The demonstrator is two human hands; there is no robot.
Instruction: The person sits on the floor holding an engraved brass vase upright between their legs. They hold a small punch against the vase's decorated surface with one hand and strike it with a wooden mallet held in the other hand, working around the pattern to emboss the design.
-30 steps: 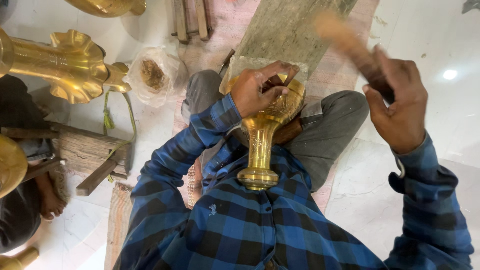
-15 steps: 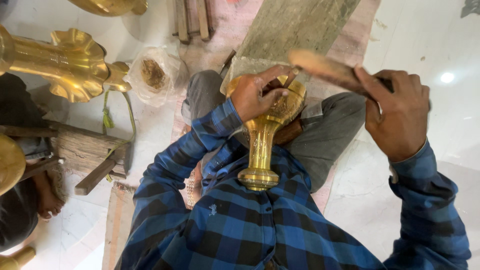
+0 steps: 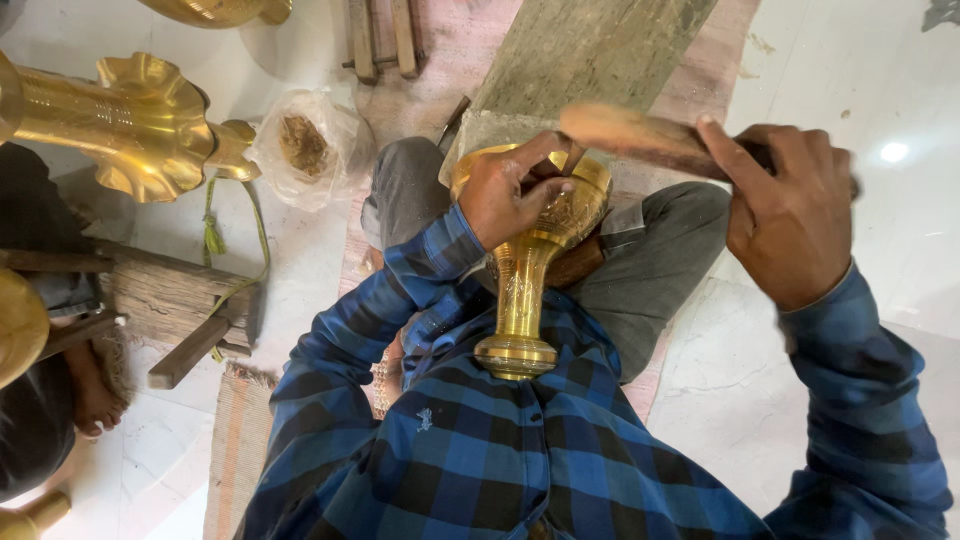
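One brass goblet-shaped vessel lies across the seated person's lap, foot pressed against the checked shirt, cup end pointing away over the grey trousers.

Step, as I read it: hand-chasing/engraving the cup's rim area, w/ a mallet stroke in progress. Next stroke would need the punch tip kept on the pattern line and the blow square on its head; a glance off could mar the brass or catch a finger.

L hand: on top of the cup, fingers curled and pinched together on what looks like a small dark punch; tool mostly hidden, can't confirm.

R hand: right of the cup, raised, fist clamped round a wooden mallet, its head above the rim. Wrist cocked, forearm bent.

Beyond the cup: grey stone slab. Left of it: plastic bag of brown stuff, then a large fluted brass piece.
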